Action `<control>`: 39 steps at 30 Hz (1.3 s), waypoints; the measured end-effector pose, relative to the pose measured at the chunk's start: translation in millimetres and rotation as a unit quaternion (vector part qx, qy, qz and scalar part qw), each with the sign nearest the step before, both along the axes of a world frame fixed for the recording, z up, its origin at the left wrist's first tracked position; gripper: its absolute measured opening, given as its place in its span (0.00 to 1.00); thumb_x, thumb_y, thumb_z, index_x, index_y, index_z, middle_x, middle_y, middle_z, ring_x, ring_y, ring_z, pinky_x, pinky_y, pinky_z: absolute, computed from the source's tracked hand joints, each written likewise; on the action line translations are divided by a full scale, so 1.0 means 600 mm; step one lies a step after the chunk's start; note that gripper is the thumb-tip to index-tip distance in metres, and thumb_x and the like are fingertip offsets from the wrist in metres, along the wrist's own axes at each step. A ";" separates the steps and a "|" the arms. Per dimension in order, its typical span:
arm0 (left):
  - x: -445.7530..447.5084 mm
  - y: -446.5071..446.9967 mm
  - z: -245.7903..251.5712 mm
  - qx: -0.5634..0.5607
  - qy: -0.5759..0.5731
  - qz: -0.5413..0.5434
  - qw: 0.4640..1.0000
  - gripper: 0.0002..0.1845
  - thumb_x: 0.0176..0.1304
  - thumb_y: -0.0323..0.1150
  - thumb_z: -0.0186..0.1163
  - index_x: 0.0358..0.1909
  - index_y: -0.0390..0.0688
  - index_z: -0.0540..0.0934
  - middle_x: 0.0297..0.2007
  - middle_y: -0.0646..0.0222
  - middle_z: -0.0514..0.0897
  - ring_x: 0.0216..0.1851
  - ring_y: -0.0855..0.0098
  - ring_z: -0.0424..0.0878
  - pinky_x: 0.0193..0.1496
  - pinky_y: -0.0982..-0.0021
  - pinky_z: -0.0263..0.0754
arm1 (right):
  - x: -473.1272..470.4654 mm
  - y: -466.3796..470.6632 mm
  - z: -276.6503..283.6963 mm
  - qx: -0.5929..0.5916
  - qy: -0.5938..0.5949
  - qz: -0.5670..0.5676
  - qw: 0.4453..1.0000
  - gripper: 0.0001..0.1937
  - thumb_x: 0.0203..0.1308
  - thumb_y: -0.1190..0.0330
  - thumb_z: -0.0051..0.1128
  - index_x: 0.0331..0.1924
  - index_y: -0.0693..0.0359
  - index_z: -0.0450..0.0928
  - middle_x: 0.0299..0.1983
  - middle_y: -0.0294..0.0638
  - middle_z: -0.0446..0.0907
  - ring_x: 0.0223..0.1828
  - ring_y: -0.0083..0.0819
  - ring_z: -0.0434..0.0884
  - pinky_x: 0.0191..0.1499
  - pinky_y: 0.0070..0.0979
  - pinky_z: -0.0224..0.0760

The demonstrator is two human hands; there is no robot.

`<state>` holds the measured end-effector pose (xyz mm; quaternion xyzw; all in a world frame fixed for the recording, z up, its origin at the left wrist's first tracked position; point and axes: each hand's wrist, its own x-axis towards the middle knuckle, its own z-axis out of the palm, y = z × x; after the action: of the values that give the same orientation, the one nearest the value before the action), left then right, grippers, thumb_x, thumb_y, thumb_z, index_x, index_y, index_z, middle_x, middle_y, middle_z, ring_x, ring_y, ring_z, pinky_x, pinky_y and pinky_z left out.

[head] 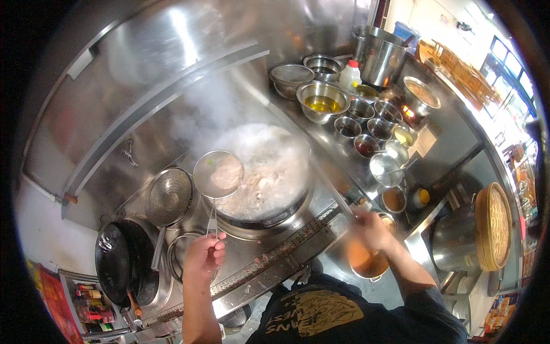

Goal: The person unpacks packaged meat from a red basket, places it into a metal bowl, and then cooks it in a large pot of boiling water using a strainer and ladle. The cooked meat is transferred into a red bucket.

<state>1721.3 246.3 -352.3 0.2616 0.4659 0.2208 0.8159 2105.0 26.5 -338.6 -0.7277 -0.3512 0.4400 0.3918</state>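
Note:
My left hand [202, 254] grips the handle of a fine-mesh skimmer [206, 178], which is held up over the left rim of a large wok [264, 221]. Pale foam [226, 173] and a small green bit lie in its mesh. Steam rises from the cloudy, foamy liquid [262, 185] filling the wok. On the right, my blurred right hand [373, 230] is closed around a long metal handle [333, 189] that reaches up towards the wok's right edge. Steam and foam hide the tool's far end.
Left of the wok are a perforated strainer [168, 195] and black woks [112, 260]. A faucet [129, 154] projects from the back wall. Rightward stand an oil bowl [323, 104], several sauce cups [347, 129], a stockpot [378, 56], an orange-liquid pot [367, 262] and a bamboo steamer [498, 228].

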 end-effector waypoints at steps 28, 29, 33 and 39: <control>0.032 -0.018 -0.006 -0.032 0.004 -0.011 0.999 0.11 0.63 0.24 0.50 0.46 0.32 0.75 0.23 0.70 0.73 0.19 0.77 0.68 0.20 0.74 0.63 | -0.118 0.045 0.066 -0.018 0.211 0.053 0.976 0.25 0.64 0.79 0.56 0.66 0.65 0.69 0.25 0.34 0.75 0.17 0.18 0.72 0.15 0.19 0.69; 0.031 -0.017 -0.007 -0.034 0.004 -0.010 0.999 0.12 0.63 0.24 0.50 0.46 0.32 0.74 0.23 0.70 0.73 0.19 0.78 0.67 0.19 0.75 0.62 | -0.122 0.045 0.063 -0.009 0.180 0.063 0.982 0.25 0.64 0.79 0.56 0.67 0.64 0.68 0.25 0.33 0.74 0.16 0.17 0.71 0.15 0.19 0.69; 0.008 -0.013 -0.008 -0.024 -0.020 -0.008 0.999 0.11 0.64 0.24 0.51 0.47 0.34 0.75 0.23 0.69 0.74 0.20 0.75 0.69 0.21 0.73 0.64 | -0.104 0.019 0.057 -0.003 0.083 0.037 0.996 0.27 0.65 0.79 0.55 0.68 0.61 0.67 0.21 0.30 0.72 0.16 0.16 0.70 0.15 0.18 0.66; -0.034 -0.015 0.007 0.012 -0.021 0.027 0.999 0.10 0.64 0.26 0.52 0.45 0.35 0.76 0.22 0.72 0.73 0.18 0.77 0.69 0.18 0.73 0.61 | -0.049 -0.038 0.060 -0.014 0.006 0.018 1.000 0.28 0.62 0.80 0.56 0.67 0.68 0.67 0.22 0.33 0.75 0.16 0.18 0.73 0.16 0.20 0.64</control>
<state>1701.1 237.5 -348.3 0.2538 0.4525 0.2534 0.8165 2075.5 3.4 -302.4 -0.7240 -0.3556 0.4565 0.3755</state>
